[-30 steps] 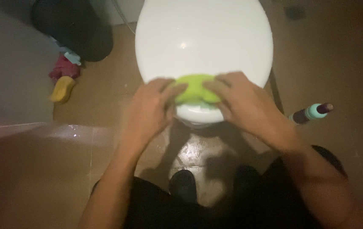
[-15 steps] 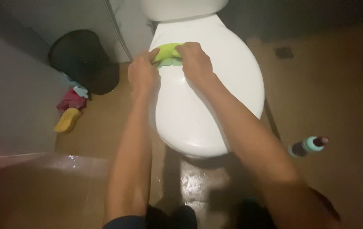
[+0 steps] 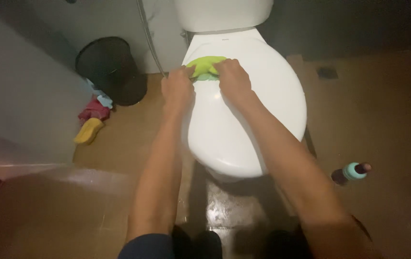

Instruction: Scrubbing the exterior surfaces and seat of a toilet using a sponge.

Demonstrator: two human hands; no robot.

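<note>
Both hands, left hand (image 3: 177,88) and right hand (image 3: 233,79), press their curled fingers onto a green cloth (image 3: 204,67) at the back of the closed toilet lid (image 3: 244,115), near the tank (image 3: 224,13). Wiping appears underway; the lid's front calls for steady pressure.

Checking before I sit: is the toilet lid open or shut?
Shut. The lid lies flat over the bowl, with both hands pressing a green cloth on it.
</note>
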